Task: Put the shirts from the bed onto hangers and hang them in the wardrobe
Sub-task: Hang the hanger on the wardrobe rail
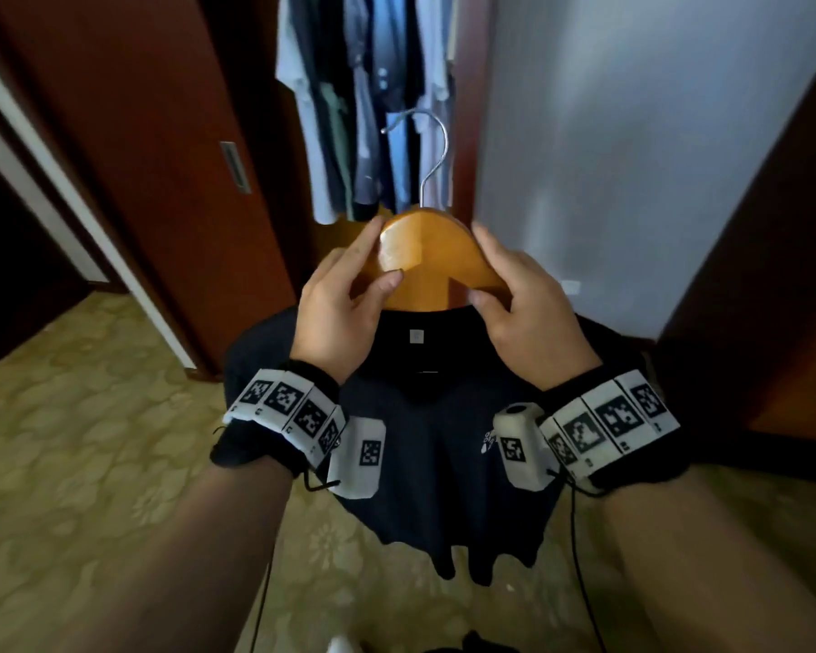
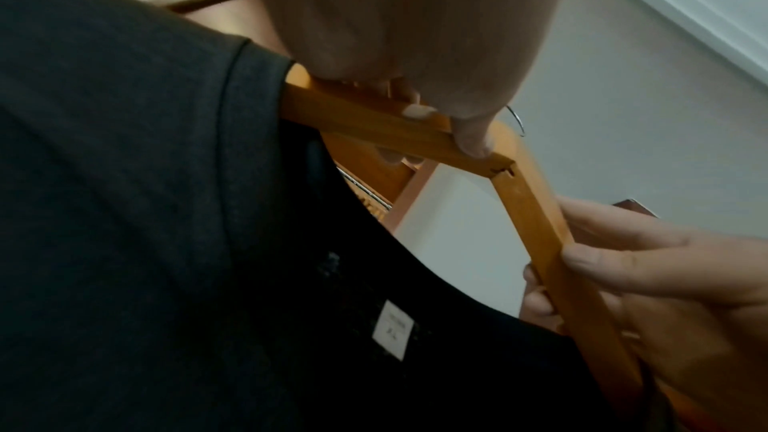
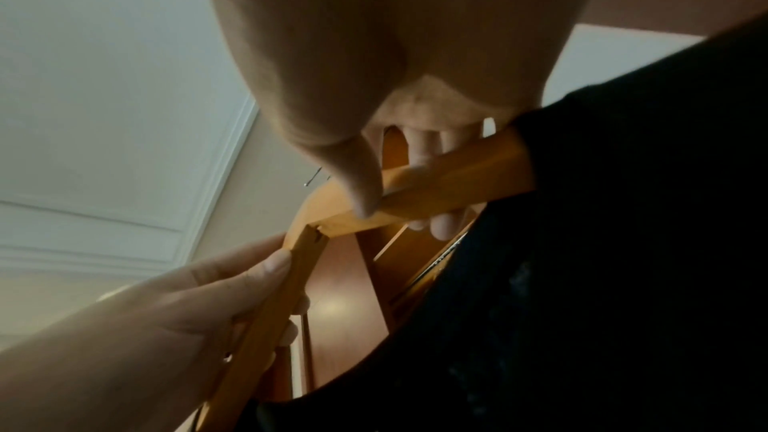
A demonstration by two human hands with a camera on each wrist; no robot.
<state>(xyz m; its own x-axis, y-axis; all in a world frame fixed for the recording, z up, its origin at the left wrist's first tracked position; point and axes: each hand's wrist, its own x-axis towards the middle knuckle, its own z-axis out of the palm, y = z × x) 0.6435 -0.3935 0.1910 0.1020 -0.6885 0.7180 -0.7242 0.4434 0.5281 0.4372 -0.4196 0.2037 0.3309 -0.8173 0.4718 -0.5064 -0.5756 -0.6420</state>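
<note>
A wooden hanger (image 1: 425, 256) with a metal hook (image 1: 432, 153) is held up in front of the open wardrobe (image 1: 373, 101). A dark shirt (image 1: 439, 445) hangs from it, collar label showing. My left hand (image 1: 349, 294) grips the hanger's left arm, thumb on its front face. My right hand (image 1: 514, 294) grips the right arm. In the left wrist view my left hand's fingers (image 2: 469, 140) pinch the hanger (image 2: 374, 123) beside the shirt (image 2: 166, 242). The right wrist view shows my right hand's thumb (image 3: 361, 189) pressed on the hanger (image 3: 448, 183) next to the shirt (image 3: 623, 242).
Several shirts hang inside the wardrobe, light and dark. Its reddish-brown sliding door (image 1: 152, 148) stands to the left, a pale wall (image 1: 632, 157) to the right. Patterned yellowish carpet (image 1: 90, 440) covers the floor below.
</note>
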